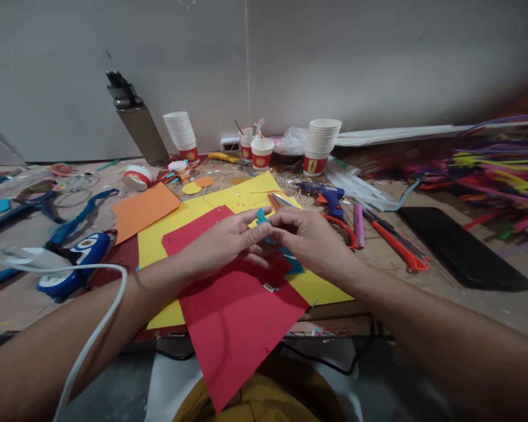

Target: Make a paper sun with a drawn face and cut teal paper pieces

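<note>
Both hands meet above a red sheet (242, 328) that lies over a yellow sheet (158, 293). A small teal paper piece (262, 217) is pinched between the thumb and fingers of my left hand (233, 237). My right hand (310, 237) has its thumb and fingertips closed on the same teal piece from the right. Its lower part is hidden by the fingers. Below my right hand lies another blue-teal paper (295, 265), partly covered. Scissors with orange handles (349, 231) rest just behind my right hand.
Orange paper (145, 211) lies at left, near a blue-and-white object (77, 264). Cup stacks (314, 165) stand at the back. Rightward are a blue glue gun (334, 201), a purple marker (359, 225), a red-orange cutter (396, 243), a black phone (462, 249) and pipe cleaners (501, 176).
</note>
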Demonstrator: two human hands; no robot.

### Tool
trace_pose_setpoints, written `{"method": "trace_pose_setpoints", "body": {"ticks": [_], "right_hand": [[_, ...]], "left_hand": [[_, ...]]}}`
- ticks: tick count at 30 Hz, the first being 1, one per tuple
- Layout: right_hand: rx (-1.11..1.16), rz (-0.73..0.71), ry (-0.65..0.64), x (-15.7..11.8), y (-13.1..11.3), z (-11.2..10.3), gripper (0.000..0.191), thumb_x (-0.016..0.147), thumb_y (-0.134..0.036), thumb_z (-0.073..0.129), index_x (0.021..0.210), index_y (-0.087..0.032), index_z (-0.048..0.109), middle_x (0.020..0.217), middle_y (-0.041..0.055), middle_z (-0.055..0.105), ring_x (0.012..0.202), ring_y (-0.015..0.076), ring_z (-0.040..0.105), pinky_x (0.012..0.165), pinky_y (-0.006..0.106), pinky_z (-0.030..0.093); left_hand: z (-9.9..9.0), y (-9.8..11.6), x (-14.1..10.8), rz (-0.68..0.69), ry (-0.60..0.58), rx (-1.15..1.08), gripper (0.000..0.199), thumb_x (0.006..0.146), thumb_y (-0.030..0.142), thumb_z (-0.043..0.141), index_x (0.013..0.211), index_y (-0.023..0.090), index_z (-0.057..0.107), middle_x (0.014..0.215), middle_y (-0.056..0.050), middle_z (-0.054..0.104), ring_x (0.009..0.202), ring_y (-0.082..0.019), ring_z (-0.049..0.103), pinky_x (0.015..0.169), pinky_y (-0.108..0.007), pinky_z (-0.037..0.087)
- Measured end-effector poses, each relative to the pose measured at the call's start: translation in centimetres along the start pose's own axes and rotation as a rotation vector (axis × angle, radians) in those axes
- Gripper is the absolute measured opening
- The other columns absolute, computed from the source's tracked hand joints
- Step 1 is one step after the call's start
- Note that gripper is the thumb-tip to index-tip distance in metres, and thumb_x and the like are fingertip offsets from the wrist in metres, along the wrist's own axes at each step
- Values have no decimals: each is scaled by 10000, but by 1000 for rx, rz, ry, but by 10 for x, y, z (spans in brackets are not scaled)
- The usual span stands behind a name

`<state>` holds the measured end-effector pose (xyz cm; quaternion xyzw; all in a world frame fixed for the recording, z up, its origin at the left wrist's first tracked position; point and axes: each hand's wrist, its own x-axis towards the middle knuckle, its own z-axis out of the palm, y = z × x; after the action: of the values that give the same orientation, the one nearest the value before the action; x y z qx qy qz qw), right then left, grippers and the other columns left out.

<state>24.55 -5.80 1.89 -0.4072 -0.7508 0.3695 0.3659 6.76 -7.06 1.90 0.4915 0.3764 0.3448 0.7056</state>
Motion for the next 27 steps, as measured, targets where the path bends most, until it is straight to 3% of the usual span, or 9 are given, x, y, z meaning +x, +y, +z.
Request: {"method": "trace_pose_setpoints", "body": {"ticks": [3,5,7,11,14,18,22,27], "right_hand": [[2,95,-71,0,0,-5,177,831,-264,591,695,-179,668,654,-13,588,594,116,488,552,258,336],[-33,137,-173,-1,-2,-6,174,828,-276,598,699,-178,662,623,-23,557,552,104,452,517,253,309],[-97,111,-282,-4,-5,-4,144,814,-248,622,692,-180,659,644,-22,571,573,105,474,534,248,327],[-282,-28,-454,-13,-10,8,111,829,-173,610,760,-186,697,761,17,644,705,135,549,637,255,369],[-411,-109,-483,-19,-8,19,130,846,-173,592,785,-183,707,813,53,653,732,152,548,640,267,356],[-428,-132,-450,-22,-6,26,56,826,-218,654,808,-180,690,790,46,655,702,149,541,602,263,341],[-329,-86,-372,-15,-10,12,149,867,-324,629,862,-195,703,723,11,666,636,124,556,584,251,370],[-545,-104,-34,3,2,-20,145,859,-189,604,942,-194,723,901,49,705,826,176,612,722,296,438]], "left_hand": [[-12,13,0,-16,104,190,507,730,572,673,991,137,664,666,-90,697,440,-163,627,376,-202,426],[-21,21,2,111,246,287,477,758,564,653,919,116,675,615,-84,682,385,-123,577,336,-178,335],[-28,26,5,215,309,362,428,797,534,628,869,115,679,597,-78,676,375,-103,551,342,-178,315],[-31,24,8,267,335,501,297,819,422,638,798,130,680,626,-68,689,410,-90,550,372,-177,339],[-24,21,7,245,310,593,235,807,354,652,730,133,664,610,-57,681,414,-89,549,372,-175,347],[-15,18,5,227,295,658,229,812,338,631,704,137,644,593,-44,662,404,-97,549,369,-184,381],[-16,17,5,210,312,743,227,834,347,582,745,147,639,624,-32,662,424,-105,557,393,-201,413],[-25,17,7,306,385,984,262,849,339,549,686,154,639,591,-12,641,499,-100,563,498,-207,422]]}}
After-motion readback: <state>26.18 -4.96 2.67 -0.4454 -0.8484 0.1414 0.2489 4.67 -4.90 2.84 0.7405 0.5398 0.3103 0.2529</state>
